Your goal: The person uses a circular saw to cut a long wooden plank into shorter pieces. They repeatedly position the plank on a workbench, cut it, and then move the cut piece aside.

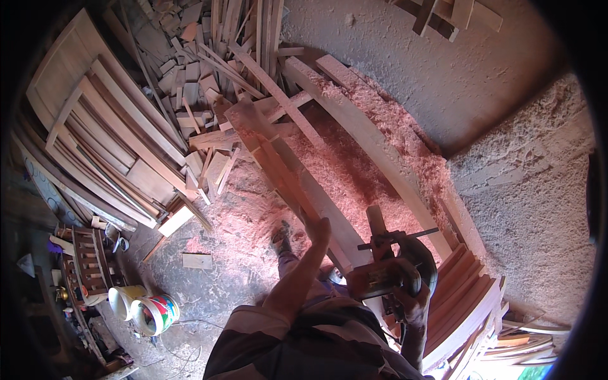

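My left hand point(318, 232) is closed around the near end of a reddish-brown wooden board point(283, 169). This board slants away to the far left, along a wider pale plank point(326, 212). On the right, my right hand point(413, 304) grips the handle of a power tool that looks like an electric hand planer point(380, 278). A thin dark rod point(411, 234) crosses its front. The tool sits close to the near end of the pale plank; its underside is hidden.
Pink shavings point(329, 164) cover the floor around a long beam point(373, 139). Offcuts point(190, 82) are heaped at the far left, with wooden frames point(107, 133) leaning nearby. Two buckets point(155, 315) stand lower left. Curved wooden pieces point(462, 304) are stacked to the right.
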Demonstrator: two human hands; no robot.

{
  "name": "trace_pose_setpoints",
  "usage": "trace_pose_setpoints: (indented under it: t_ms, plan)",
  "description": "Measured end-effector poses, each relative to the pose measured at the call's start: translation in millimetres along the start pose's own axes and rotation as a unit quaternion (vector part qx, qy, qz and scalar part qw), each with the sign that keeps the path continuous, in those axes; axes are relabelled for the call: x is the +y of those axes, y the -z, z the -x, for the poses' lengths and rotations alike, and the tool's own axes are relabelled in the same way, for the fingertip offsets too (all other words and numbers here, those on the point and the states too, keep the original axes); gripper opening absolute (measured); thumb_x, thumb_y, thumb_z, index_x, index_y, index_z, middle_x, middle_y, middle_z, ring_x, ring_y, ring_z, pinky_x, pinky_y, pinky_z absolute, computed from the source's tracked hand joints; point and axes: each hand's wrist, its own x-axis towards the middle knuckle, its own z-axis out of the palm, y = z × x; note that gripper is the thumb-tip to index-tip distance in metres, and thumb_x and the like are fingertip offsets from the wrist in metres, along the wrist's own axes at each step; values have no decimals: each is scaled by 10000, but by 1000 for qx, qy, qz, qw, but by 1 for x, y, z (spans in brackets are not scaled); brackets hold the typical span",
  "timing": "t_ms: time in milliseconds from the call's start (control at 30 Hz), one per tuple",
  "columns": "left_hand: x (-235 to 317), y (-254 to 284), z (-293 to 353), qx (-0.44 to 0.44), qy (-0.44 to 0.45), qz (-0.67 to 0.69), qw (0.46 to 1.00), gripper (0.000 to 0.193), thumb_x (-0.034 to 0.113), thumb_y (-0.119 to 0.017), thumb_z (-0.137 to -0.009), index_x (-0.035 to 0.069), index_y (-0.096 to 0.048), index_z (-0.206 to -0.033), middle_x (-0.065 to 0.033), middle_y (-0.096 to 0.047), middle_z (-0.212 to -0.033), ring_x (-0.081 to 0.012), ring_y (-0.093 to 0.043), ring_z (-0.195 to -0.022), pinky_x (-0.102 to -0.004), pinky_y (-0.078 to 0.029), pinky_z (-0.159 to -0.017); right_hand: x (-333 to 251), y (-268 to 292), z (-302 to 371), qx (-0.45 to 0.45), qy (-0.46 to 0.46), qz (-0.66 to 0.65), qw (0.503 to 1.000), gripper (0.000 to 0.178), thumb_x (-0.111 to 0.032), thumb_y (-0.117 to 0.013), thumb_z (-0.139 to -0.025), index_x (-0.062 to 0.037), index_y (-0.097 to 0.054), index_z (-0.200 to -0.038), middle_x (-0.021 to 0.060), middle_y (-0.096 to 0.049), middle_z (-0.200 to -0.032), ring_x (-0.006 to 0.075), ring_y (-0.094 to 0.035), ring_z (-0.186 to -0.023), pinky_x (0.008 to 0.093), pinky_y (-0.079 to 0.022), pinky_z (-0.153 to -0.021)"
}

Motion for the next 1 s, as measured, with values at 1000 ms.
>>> trace_pose_setpoints:
  t_ms: [1000]
  plan:
    - [54, 147, -73, -286, -577, -461, 610, 869, 193, -729, -817, 61, -319, -1572, -227, -284, -1627, -419, -228, -1532, -643, -216, -1201, 51, -70, 37, -163, 97, 162, 968, 513, -169, -824, -756, -15, -691, -1227, 185, -750, -899, 291, -760, -839, 382, -575, -726]
